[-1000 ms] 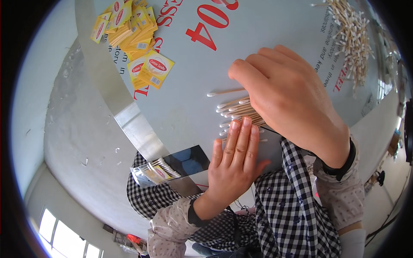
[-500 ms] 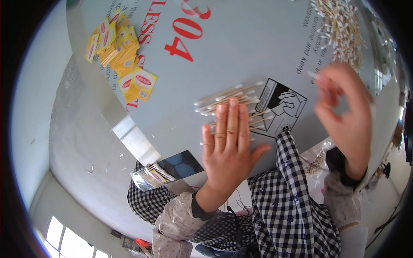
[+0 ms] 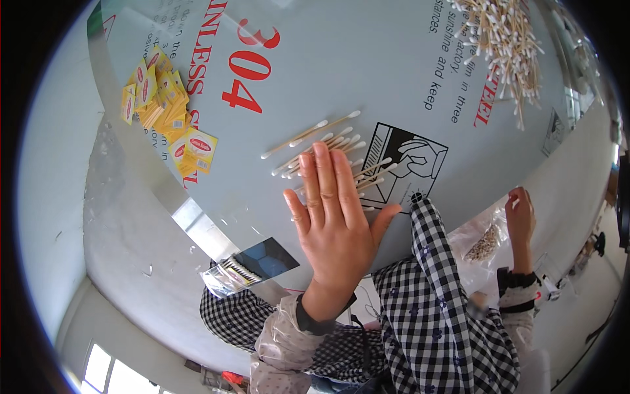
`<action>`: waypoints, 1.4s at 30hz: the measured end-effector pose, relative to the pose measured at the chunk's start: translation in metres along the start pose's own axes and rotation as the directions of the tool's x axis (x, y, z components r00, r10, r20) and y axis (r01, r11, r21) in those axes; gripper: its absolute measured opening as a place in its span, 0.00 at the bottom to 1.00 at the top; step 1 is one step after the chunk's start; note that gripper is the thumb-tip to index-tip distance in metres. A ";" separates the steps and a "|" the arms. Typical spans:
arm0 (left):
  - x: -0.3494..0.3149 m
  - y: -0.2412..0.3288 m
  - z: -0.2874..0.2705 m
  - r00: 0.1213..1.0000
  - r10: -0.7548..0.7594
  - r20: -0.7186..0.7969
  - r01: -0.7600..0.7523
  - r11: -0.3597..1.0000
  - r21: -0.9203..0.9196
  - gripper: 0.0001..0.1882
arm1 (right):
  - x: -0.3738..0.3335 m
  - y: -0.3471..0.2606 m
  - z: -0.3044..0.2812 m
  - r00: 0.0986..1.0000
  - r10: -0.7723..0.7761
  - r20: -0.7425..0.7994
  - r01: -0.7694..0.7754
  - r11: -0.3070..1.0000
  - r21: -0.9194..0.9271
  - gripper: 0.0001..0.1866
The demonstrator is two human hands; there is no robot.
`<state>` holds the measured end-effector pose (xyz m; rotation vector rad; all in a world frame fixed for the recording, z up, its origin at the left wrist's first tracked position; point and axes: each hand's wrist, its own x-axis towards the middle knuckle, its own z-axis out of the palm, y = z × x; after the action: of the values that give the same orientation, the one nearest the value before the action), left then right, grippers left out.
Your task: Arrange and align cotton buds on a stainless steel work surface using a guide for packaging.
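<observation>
My left hand [image 3: 336, 217] lies flat, fingers spread, on a small bunch of wooden cotton swabs [image 3: 328, 146] on the pale blue printed table sheet [image 3: 341, 59]. The fingertips cover the near ends of the swabs. My right hand [image 3: 520, 220] is low at the right, off the table edge, with its fingers pinching the top of a clear plastic bag [image 3: 484, 241] that holds cotton swabs. A big loose heap of swabs [image 3: 505, 39] lies at the far right of the table.
A pile of yellow paper sachets [image 3: 164, 108] sits at the far left of the table. A clear packet with a dark card [image 3: 252, 266] lies at the near table edge. My checked sleeve and lap fill the lower middle.
My right hand has left the swabs on the table and dropped down to the right, onto the plastic bag. My left hand has slid forward onto the swab bunch.
</observation>
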<state>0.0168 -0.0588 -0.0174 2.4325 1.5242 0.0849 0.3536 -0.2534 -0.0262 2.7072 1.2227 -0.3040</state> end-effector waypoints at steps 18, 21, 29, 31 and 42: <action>-0.023 0.006 -0.005 0.997 -0.050 0.056 0.053 0.996 -0.066 0.46 | 0.016 -0.185 -0.075 0.723 -0.500 -0.477 0.686 0.602 0.409 0.13; -0.009 0.003 -0.009 0.997 -0.064 0.035 0.067 0.994 -0.088 0.47 | 0.024 -0.218 -0.074 0.689 -0.554 -0.468 0.724 0.503 0.472 0.14; 0.002 0.005 0.003 0.994 -0.105 -0.029 0.104 0.994 -0.042 0.49 | 0.036 -0.265 -0.055 0.699 -0.581 -0.416 0.660 0.302 0.688 0.13; 0.007 0.010 0.003 0.986 -0.162 -0.043 0.159 0.984 -0.076 0.49 | 0.041 -0.271 -0.054 0.684 -0.612 -0.398 0.673 0.319 0.667 0.14; 0.007 0.010 0.009 0.985 -0.168 -0.028 0.163 0.978 -0.131 0.47 | 0.059 -0.297 -0.050 0.591 -0.764 -0.258 0.740 0.386 0.550 0.12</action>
<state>0.0308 -0.0583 -0.0245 2.2087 1.6769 0.1923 0.1738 -0.0050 -0.0094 2.2501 2.7201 -1.0181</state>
